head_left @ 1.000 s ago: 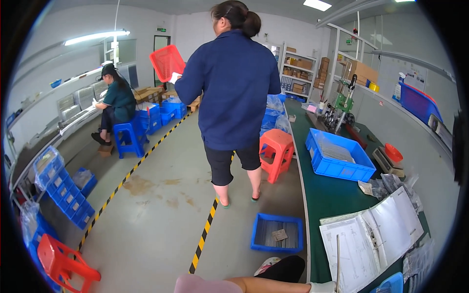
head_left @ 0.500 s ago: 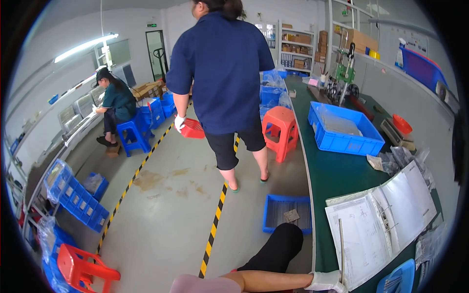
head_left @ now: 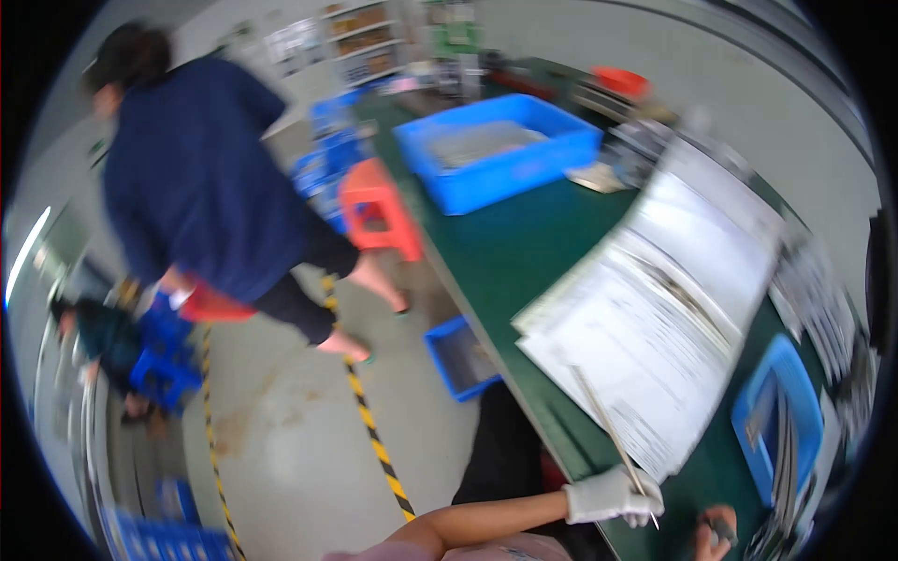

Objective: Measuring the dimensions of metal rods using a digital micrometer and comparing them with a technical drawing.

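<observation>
My left hand point(head_left: 610, 496), in a white glove, is closed round a thin metal rod point(head_left: 603, 411). The rod slants up from the fingers over the open ring binder point(head_left: 636, 346) with its printed sheets. Low in the picture, to the right of the glove, my right hand point(head_left: 715, 535) shows only in part. Its bare fingers are closed on a small greyish thing, too blurred to name. Beside that hand, a blue plastic tray point(head_left: 812, 411) holds several long thin metal strips.
A large blue crate point(head_left: 505, 182) stands on the green bench point(head_left: 477, 252), a red bowl on a scale point(head_left: 621, 82) behind it. On the floor are a blue bin point(head_left: 460, 360) and a red stool point(head_left: 379, 201). A co-worker point(head_left: 201, 178) walks on the left; another sits point(head_left: 108, 346) farther off.
My view has swung right and down toward the bench, so the binder and tray show more fully. The rod stays in my left hand. My right hand has come into view.
</observation>
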The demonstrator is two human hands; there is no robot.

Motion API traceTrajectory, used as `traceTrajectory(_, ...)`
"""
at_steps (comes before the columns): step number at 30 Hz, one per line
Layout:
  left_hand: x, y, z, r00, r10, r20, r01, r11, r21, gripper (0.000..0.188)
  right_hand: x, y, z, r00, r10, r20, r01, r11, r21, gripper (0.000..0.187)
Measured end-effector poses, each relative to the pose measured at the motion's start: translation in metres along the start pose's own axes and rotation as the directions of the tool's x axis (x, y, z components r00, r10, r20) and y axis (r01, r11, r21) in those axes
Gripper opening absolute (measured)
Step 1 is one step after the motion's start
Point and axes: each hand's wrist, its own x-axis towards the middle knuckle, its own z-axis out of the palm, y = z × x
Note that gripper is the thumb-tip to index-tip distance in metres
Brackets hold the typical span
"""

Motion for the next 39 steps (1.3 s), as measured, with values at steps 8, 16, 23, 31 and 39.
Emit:
traceTrajectory(8, 0.001, -0.001, 0.002, 0.999, -0.039, 0.018, 0.038, 0.999, 0.037, 0.015, 0.018, -0.032, 0.012, 0.993, -0.113, 0.035, 0.117, 0.979, -0.165, 0.023)
traceTrajectory(16, -0.007, 0.001, 0.005, 0.996, -0.093, -0.011, 0.093, 0.995, 0.032, 0.017, 0.014, -0.044, 0.016, 0.898, 0.291, 0.330, -0.440, 0.607, 0.662, 0.025)
traceTrajectory(23, -0.011, 0.005, 0.004, 0.990, -0.085, -0.113, 0.086, 0.996, 0.004, 0.015, 0.035, -0.039, 0.023, 0.779, 0.231, 0.583, -0.602, 0.537, 0.591, 0.025)
traceTrajectory(31, 0.000, 0.000, 0.010, 0.977, -0.028, -0.211, 0.012, 0.997, -0.077, 0.013, 0.041, -0.028, 0.032, 0.725, 0.226, 0.651, -0.666, 0.472, 0.578, 0.022)
traceTrajectory(39, 0.002, 0.002, 0.019, 0.961, -0.045, -0.274, 0.047, 0.999, -0.001, 0.012, 0.039, -0.024, 0.032, 0.730, 0.200, 0.653, -0.654, 0.480, 0.584, 0.021)
